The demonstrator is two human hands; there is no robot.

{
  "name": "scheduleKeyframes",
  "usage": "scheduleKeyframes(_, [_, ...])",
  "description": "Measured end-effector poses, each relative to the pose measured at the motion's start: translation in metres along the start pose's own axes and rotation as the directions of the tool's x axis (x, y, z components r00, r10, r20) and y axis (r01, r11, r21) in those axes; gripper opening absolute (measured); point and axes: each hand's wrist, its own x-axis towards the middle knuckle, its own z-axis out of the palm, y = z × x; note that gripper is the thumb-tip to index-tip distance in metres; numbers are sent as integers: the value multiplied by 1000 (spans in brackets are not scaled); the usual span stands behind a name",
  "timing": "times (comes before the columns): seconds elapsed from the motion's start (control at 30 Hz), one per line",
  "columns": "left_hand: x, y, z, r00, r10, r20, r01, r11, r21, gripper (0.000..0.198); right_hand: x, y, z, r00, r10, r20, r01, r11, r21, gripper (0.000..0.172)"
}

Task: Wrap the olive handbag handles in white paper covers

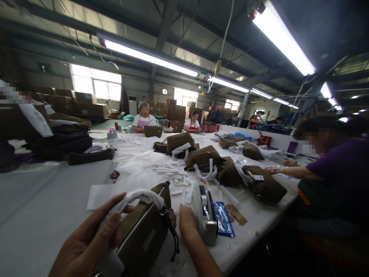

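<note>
My left hand (86,240) is closed round a white wrapped strap (138,197) and the top of a brown bag (144,231) at the bottom centre. The bag lies tilted on the white table (52,207), with a dark braided tassel (173,227) hanging from its end. My right hand (187,225) shows only as a wrist and palm behind the bag, its fingers hidden. It sits right beside a grey tape dispenser (205,215).
A blue packet (223,219) and a brown tag (236,214) lie right of the dispenser. Several brown bags (203,157) and white strips (170,171) cover the table's middle. A person in purple (331,173) works at the right edge; two others sit at the far end. Dark bags (63,144) are stacked left.
</note>
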Motion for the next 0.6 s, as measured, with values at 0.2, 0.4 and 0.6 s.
scheduleKeyframes(0.2, [-7,24,21,1000,-29,10,28,994,107,73,-25,1,-41,985,-75,-158,113,962,247,26])
scheduleKeyframes(0.4, [-4,27,27,998,29,61,-41,976,215,73,-48,-12,-57,962,-34,-269,147,900,411,32])
scheduleKeyframes(0.6, [-2,22,37,965,76,253,-107,988,108,83,-62,-36,-61,976,-97,-194,194,793,577,45])
